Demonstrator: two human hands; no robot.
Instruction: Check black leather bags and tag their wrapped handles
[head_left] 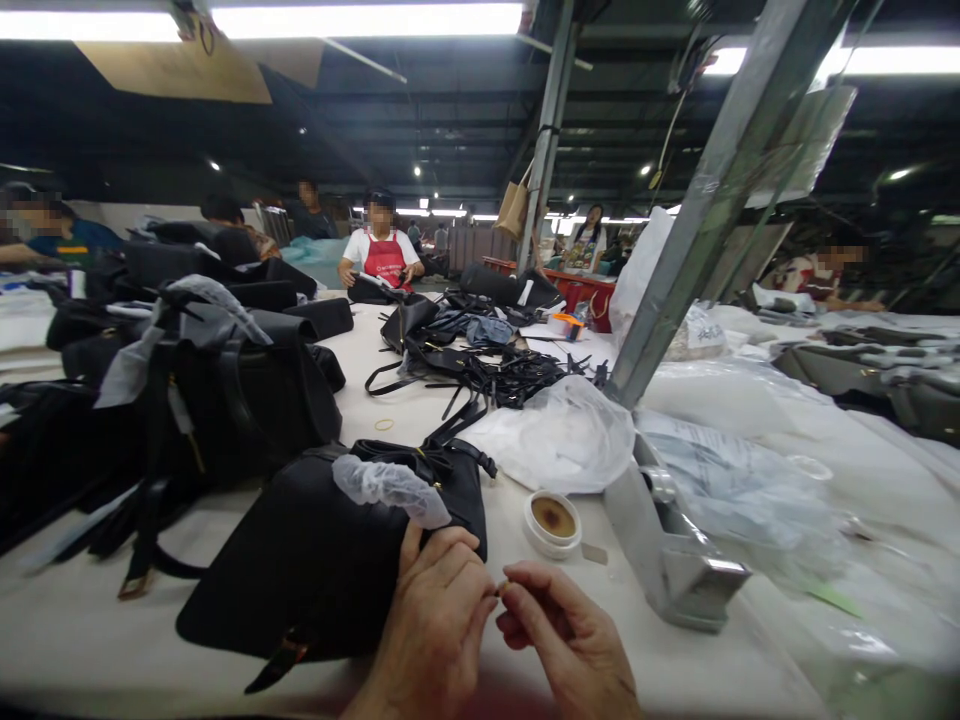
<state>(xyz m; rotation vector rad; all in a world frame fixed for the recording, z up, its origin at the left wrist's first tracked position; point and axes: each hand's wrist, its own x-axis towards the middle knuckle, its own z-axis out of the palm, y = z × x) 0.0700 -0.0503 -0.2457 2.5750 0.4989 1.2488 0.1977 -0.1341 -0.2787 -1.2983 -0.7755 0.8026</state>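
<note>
A black handbag lies in front of me, its handle wrapped in thin white foam. Against its right side rests my left hand, thumb and fingers pinched together. Just to the right, my right hand is pinched too, its fingertips meeting those of the left. Something tiny may be between them, too small to name. Beyond the hands stands a round white tub with a brown, dark-stained substance inside. A small flat beige piece lies beside the tub.
Finished-looking black bags pile up at left. A metal tape dispenser and slanted metal post stand at right, near clear plastic bags. Black straps heap farther back. A person in a red apron sits across the table.
</note>
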